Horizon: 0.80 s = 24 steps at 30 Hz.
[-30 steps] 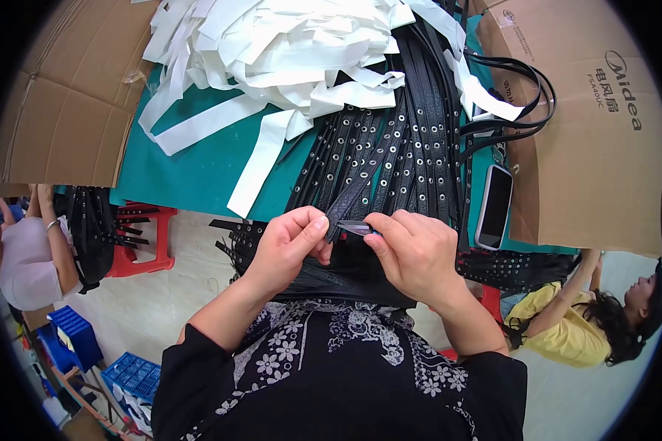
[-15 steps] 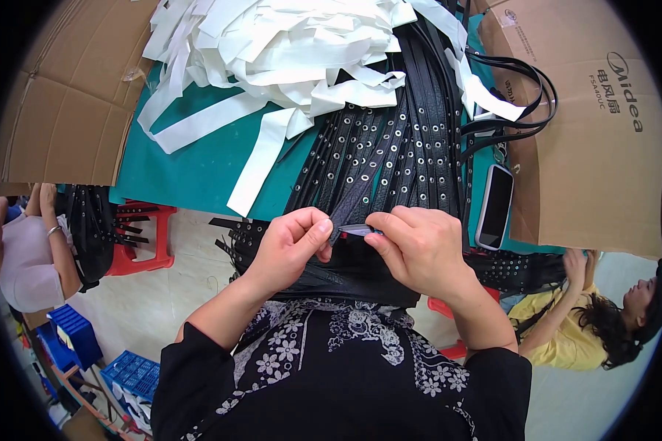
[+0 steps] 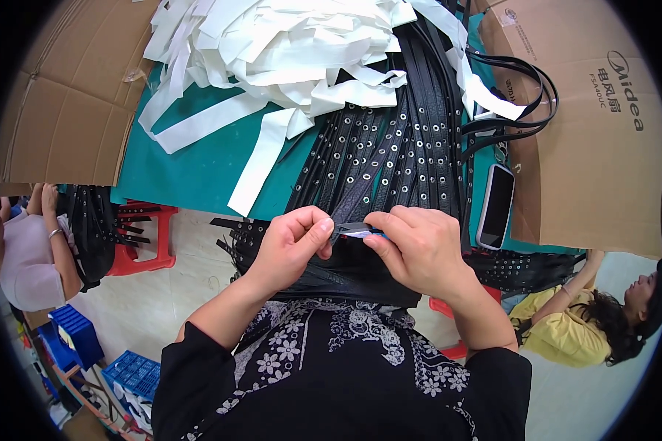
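A: What does the left hand (image 3: 290,242) hold?
B: It pinches a black strap (image 3: 360,192) at the table's (image 3: 198,169) near edge.
A: And the right hand (image 3: 419,250)?
B: Closed on a small blue-and-silver tool (image 3: 354,231) touching that strap, between both hands.
A: What's around?
B: White strips (image 3: 272,59) far left, a phone (image 3: 495,206) right, beside a cardboard box (image 3: 588,147).
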Each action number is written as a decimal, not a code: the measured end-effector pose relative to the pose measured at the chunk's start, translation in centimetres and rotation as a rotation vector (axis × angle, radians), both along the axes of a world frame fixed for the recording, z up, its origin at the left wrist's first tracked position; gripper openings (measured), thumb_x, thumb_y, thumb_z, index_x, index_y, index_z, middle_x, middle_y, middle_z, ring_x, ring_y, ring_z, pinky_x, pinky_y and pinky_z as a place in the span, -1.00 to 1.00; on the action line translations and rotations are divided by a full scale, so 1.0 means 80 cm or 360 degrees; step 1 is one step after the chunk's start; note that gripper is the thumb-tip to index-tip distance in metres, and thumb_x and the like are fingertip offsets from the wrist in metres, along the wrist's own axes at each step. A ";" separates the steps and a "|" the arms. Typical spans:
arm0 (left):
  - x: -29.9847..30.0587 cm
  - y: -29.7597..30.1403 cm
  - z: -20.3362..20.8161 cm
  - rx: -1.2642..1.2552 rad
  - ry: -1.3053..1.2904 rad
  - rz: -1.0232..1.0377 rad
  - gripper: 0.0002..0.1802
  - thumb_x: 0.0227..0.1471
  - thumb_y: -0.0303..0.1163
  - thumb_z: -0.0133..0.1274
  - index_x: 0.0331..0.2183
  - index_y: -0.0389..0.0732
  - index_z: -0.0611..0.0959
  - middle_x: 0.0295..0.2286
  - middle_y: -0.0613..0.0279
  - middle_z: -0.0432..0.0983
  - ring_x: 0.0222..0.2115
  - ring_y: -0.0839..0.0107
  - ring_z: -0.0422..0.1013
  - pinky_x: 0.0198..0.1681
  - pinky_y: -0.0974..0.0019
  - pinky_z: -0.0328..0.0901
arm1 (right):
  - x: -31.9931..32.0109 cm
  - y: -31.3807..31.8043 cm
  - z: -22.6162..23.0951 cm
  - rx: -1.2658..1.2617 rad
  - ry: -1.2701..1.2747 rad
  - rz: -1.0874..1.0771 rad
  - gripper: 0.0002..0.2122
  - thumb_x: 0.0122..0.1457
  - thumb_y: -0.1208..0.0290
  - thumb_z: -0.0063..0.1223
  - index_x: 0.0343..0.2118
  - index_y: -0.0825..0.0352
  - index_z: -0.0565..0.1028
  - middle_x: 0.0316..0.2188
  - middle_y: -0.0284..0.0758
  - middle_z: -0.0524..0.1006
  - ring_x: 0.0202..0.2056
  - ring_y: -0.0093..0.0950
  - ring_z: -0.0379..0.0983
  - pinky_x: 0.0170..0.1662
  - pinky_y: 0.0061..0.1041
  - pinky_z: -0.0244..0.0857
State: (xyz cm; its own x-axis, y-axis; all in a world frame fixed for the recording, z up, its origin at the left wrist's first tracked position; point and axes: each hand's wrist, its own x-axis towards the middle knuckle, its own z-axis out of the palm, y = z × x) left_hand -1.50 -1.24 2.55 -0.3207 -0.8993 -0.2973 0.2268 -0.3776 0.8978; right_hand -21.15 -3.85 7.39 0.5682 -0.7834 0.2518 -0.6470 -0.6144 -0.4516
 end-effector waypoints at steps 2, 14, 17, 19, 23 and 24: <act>0.000 0.001 0.001 0.0016 0.0013 0.0005 -0.78 0.07 -0.34 -0.15 -0.54 -0.26 0.41 -0.66 0.37 0.29 -0.61 0.60 0.27 -0.50 0.53 0.19 | 0.000 0.000 0.001 -0.0007 0.0013 0.0013 -0.86 -0.06 0.31 0.04 -0.47 0.26 0.46 -0.72 -0.41 0.32 -0.68 -0.46 0.30 -0.63 -0.51 0.13; -0.001 0.000 0.003 0.0049 0.0045 0.0009 -0.77 0.06 -0.33 -0.14 -0.54 -0.26 0.41 -0.67 0.38 0.27 -0.61 0.59 0.27 -0.50 0.52 0.20 | 0.000 -0.004 0.004 -0.0003 0.0051 0.0060 -0.87 -0.10 0.31 0.08 -0.49 0.22 0.47 -0.72 -0.42 0.34 -0.67 -0.48 0.35 -0.62 -0.52 0.17; -0.001 0.001 0.003 0.0064 0.0054 0.0004 -0.76 0.06 -0.32 -0.14 -0.55 -0.25 0.41 -0.67 0.38 0.27 -0.61 0.58 0.28 -0.50 0.52 0.21 | -0.001 -0.005 0.005 -0.0002 0.0061 0.0066 -0.87 -0.10 0.31 0.08 -0.50 0.21 0.46 -0.72 -0.42 0.33 -0.66 -0.48 0.35 -0.61 -0.52 0.17; -0.002 0.001 0.002 0.0072 0.0052 0.0005 -0.76 0.06 -0.32 -0.14 -0.55 -0.25 0.41 -0.67 0.38 0.27 -0.61 0.58 0.28 -0.50 0.52 0.21 | -0.001 -0.004 0.006 -0.0041 0.0156 0.0071 -0.87 -0.11 0.31 0.08 -0.50 0.22 0.45 -0.72 -0.43 0.32 -0.65 -0.48 0.34 -0.60 -0.51 0.17; -0.001 0.001 -0.003 0.0104 0.0110 0.0011 -0.76 0.07 -0.30 -0.14 -0.54 -0.24 0.40 -0.67 0.37 0.27 -0.62 0.56 0.28 -0.50 0.50 0.23 | -0.006 -0.007 -0.007 -0.0058 -0.0152 -0.0104 -0.86 -0.06 0.36 0.05 -0.45 0.30 0.45 -0.68 -0.35 0.35 -0.67 -0.43 0.31 -0.59 -0.50 0.14; 0.000 0.001 -0.004 0.0156 0.0156 0.0028 -0.76 0.07 -0.30 -0.14 -0.54 -0.24 0.39 -0.66 0.36 0.26 -0.62 0.55 0.29 -0.50 0.49 0.23 | -0.008 -0.007 -0.011 0.0009 -0.0284 -0.0238 -0.85 -0.04 0.38 0.04 -0.43 0.32 0.44 -0.65 -0.32 0.37 -0.66 -0.42 0.32 -0.58 -0.51 0.15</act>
State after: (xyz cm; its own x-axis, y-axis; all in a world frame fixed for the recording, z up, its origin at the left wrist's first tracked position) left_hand -1.50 -1.16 2.26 -0.3372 -0.8732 -0.3520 0.3191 -0.4578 0.8298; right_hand -21.76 -4.39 6.55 0.3925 -0.8574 0.3329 -0.6404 -0.5145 -0.5702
